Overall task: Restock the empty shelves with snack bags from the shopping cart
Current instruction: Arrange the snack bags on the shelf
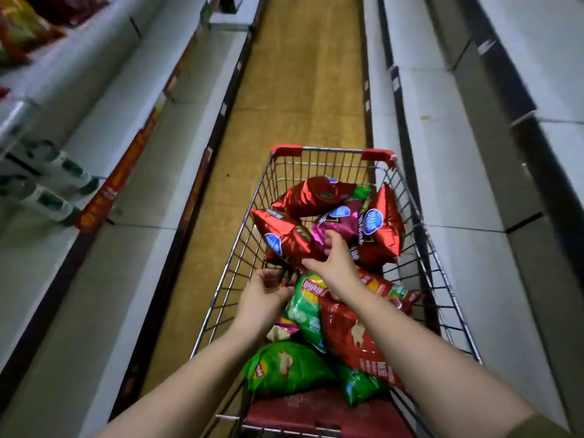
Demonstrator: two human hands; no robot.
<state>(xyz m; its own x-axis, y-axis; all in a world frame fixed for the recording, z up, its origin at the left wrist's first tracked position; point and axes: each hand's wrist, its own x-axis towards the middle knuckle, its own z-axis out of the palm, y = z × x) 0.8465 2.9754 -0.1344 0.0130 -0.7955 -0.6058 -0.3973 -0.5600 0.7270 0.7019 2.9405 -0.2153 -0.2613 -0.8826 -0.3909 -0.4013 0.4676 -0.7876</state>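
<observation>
Looking straight down an aisle with a wire shopping cart (240,248) parked on the wood-look floor (300,90), and all the snack bags are in the cart, none in either hand as far as I can see. At the far end of the basket there's a pile of shiny red foil bags (284,238) with blue oval logos, with a magenta bag (331,222) half buried between them. Nearer the person, a green Lay's bag (305,308) leans against a big red Lay's bag (350,333), and two more green bags (284,368) lie near the red seat flap (309,409). The right hand (335,267) is reaching over the pile, its grip spread wide with the thumb out to the side; the fingertips are right at the magenta bag next to the nearest red foil one, not closed around anything. The left hand (264,298) sits lower, at the top edge of the green Lay's bag, fingers curled in, but honestly I can't tell if that grip is pinching a bag or just hovering there. Bare grey shelves (458,184) run down both sides. On the left, a few bottles (47,197) lie on their sides above a red price strip (120,178), and some snack bags (19,30) sit on the top shelf in the corner.
</observation>
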